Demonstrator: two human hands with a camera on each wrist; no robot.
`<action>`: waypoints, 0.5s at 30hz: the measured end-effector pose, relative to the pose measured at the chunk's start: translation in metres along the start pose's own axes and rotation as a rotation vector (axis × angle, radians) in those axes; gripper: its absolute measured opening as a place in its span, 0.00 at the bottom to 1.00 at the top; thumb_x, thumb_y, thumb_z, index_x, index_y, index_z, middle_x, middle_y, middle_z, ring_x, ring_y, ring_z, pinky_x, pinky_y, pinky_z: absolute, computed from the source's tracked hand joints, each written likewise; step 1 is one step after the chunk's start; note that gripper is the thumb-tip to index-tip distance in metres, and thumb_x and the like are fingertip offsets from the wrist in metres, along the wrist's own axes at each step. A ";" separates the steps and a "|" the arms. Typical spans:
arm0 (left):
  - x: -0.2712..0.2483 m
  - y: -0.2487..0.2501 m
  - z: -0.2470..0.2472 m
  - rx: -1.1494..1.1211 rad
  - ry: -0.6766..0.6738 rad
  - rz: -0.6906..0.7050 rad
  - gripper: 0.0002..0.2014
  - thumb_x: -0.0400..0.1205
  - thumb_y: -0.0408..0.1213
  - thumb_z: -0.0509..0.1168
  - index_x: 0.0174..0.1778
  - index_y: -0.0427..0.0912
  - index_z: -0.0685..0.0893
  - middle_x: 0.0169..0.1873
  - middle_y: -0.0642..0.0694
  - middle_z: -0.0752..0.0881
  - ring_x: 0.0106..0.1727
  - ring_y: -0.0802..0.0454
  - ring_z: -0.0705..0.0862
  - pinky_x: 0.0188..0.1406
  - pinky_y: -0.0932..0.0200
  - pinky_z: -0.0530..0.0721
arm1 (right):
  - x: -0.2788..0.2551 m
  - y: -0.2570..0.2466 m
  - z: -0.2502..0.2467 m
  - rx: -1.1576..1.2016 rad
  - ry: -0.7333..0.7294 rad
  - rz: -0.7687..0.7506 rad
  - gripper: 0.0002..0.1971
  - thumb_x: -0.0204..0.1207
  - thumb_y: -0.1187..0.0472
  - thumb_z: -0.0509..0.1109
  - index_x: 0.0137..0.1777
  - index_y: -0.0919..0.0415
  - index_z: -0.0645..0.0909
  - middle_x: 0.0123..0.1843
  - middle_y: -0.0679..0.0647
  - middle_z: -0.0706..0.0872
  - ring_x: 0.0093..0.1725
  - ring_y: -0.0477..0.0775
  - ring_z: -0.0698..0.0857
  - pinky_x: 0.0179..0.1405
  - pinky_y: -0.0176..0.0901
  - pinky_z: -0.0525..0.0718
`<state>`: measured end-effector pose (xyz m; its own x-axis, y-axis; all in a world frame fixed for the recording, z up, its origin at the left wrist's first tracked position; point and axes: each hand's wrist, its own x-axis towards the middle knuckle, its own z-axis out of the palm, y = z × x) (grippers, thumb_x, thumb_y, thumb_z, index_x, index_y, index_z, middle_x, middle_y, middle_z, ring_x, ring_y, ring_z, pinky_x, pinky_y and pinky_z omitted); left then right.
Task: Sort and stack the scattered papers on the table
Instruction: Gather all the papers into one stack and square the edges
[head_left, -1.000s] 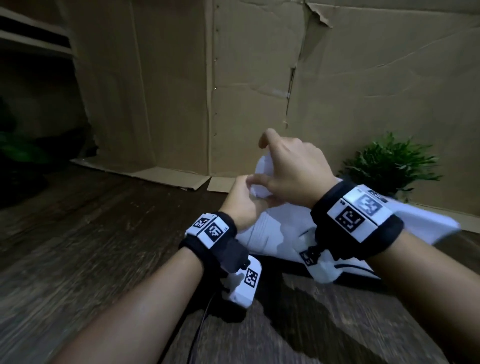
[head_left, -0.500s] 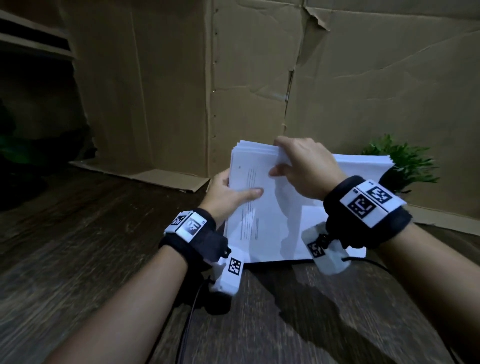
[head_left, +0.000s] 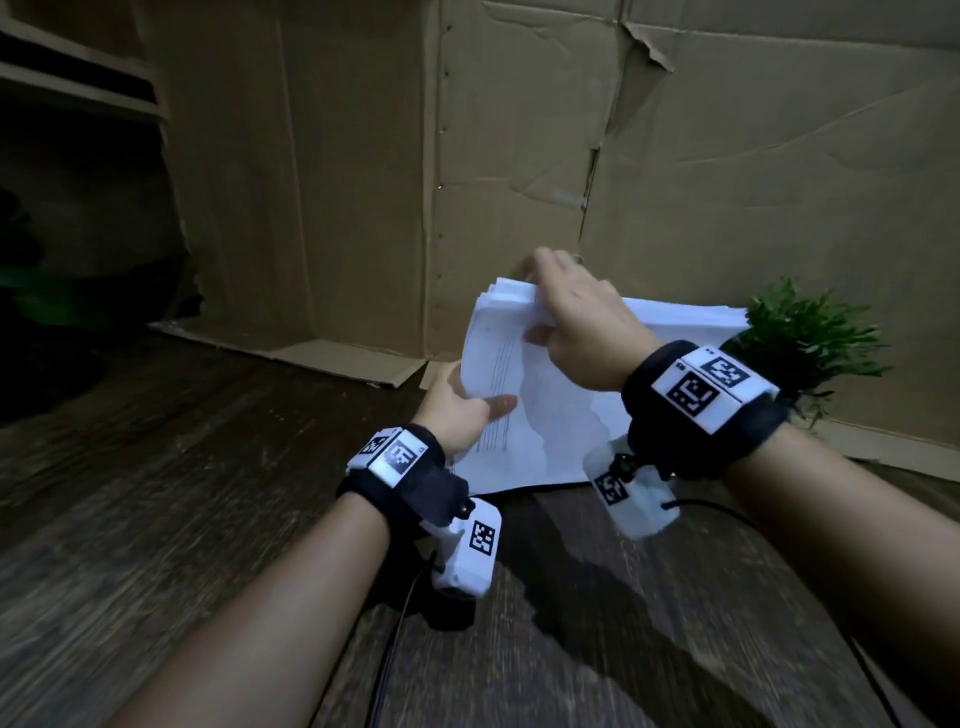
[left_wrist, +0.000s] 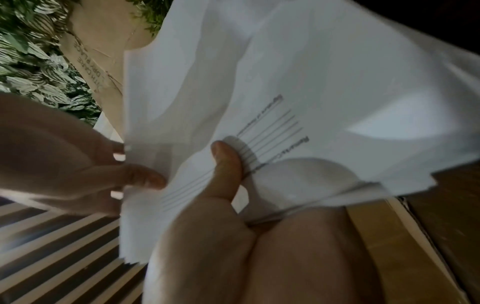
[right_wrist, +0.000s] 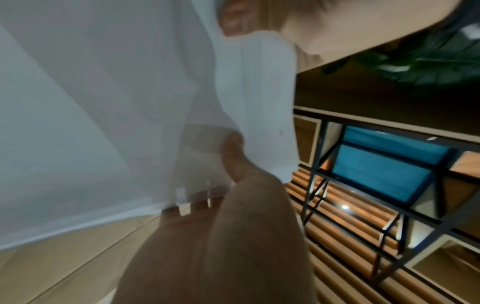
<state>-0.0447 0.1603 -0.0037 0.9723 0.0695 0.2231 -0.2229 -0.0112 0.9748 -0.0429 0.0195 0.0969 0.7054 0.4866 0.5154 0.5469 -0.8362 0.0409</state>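
A thick stack of white printed papers stands tilted on its lower edge on the dark wooden table, leaning away from me. My left hand grips the stack's left edge, thumb pressed on the front sheet over ruled lines. My right hand grips the top edge near the left corner, fingers curled over the sheets and thumb on the front. The same papers fill the left wrist view, and the papers cover the left of the right wrist view.
A cardboard wall stands right behind the stack, its flap lying on the table. A small green plant sits to the right of the papers. Shelving lies at far left; a black frame with a blue box shows beside the papers.
The crumpled, bunched sheets from a second ago are now an upright, squared stack. My right hand has slid up to the top left corner; the left hand stays on the left edge.
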 end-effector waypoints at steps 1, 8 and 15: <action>0.000 0.000 -0.001 -0.006 0.010 0.006 0.13 0.78 0.23 0.72 0.58 0.36 0.84 0.53 0.38 0.89 0.56 0.40 0.88 0.57 0.44 0.86 | 0.000 0.005 -0.001 0.053 0.035 0.035 0.26 0.75 0.60 0.76 0.69 0.57 0.69 0.64 0.55 0.76 0.64 0.62 0.77 0.56 0.55 0.72; -0.002 0.026 -0.008 -0.024 -0.003 0.130 0.15 0.74 0.20 0.74 0.50 0.41 0.83 0.47 0.47 0.89 0.44 0.55 0.89 0.44 0.57 0.90 | -0.008 0.061 -0.035 0.053 -0.048 0.189 0.14 0.66 0.46 0.84 0.42 0.48 0.83 0.40 0.51 0.87 0.47 0.61 0.86 0.41 0.46 0.73; 0.004 0.048 -0.023 0.244 0.405 0.222 0.49 0.69 0.48 0.82 0.81 0.57 0.58 0.70 0.48 0.75 0.71 0.50 0.74 0.71 0.48 0.74 | -0.053 0.102 -0.045 0.884 0.395 0.412 0.10 0.75 0.64 0.79 0.55 0.60 0.88 0.39 0.44 0.93 0.37 0.40 0.89 0.37 0.38 0.87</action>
<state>-0.0532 0.1830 0.0441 0.7874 0.4190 0.4522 -0.3507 -0.2987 0.8876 -0.0445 -0.1027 0.1125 0.8014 -0.0436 0.5966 0.5449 -0.3583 -0.7581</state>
